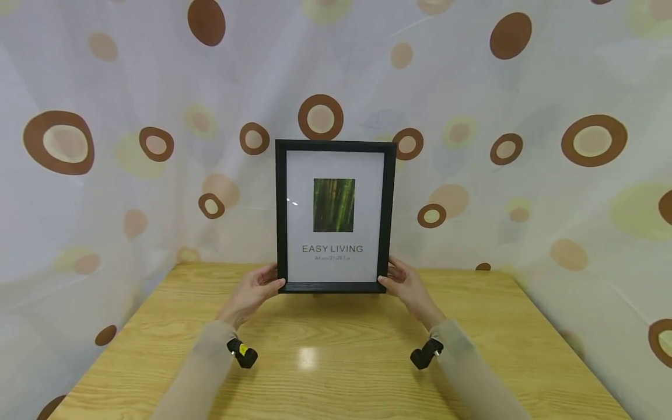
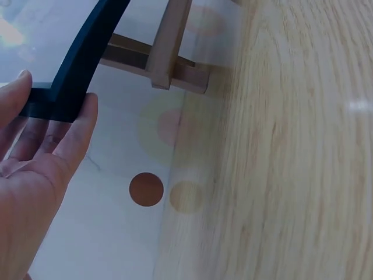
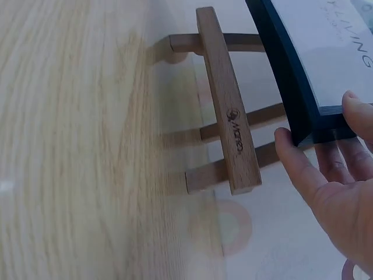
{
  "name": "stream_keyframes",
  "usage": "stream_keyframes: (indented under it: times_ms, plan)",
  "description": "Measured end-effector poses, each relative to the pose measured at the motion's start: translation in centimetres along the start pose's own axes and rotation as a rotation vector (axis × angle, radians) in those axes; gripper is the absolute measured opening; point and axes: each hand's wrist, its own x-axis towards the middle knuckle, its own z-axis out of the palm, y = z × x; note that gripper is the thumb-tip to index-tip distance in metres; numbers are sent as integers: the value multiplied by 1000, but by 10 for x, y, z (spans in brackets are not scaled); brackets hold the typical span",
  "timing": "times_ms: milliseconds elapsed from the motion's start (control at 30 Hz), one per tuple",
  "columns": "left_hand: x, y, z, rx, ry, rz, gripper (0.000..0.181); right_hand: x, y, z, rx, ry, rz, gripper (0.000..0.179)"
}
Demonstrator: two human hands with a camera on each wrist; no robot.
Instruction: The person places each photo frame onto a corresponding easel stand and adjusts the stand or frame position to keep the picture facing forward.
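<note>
A black picture frame (image 1: 282, 216) stands upright between my hands, its white insert (image 1: 336, 163) showing a green bamboo picture and the words EASY LIVING. My left hand (image 1: 254, 293) grips its lower left corner, thumb on the front. At the lower right corner my right hand (image 1: 410, 290) grips it likewise, fingers bent round the side and underneath. Behind and below the frame is a small wooden easel (image 3: 230, 116), whose ledge bears a printed logo; in the head view the frame hides most of it. Whether frame and ledge touch, I cannot tell.
The easel's legs stand on a light wood-grain table (image 1: 325, 373). Behind it hangs a pale curtain (image 1: 367, 70) with brown, peach and yellow spots, which also runs along both sides. Each sleeve has a small black camera (image 1: 242, 353) strapped at the wrist.
</note>
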Motion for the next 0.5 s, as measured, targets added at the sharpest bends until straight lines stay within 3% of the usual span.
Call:
stream_keyframes:
  times_ms: [233, 500]
  plan:
    - [13, -7, 9, -23, 62, -32, 61, 10, 6, -7, 12, 24, 22, 67]
    - [24, -11, 13, -18, 63, -31, 63, 17, 10, -11, 5, 44, 12, 66]
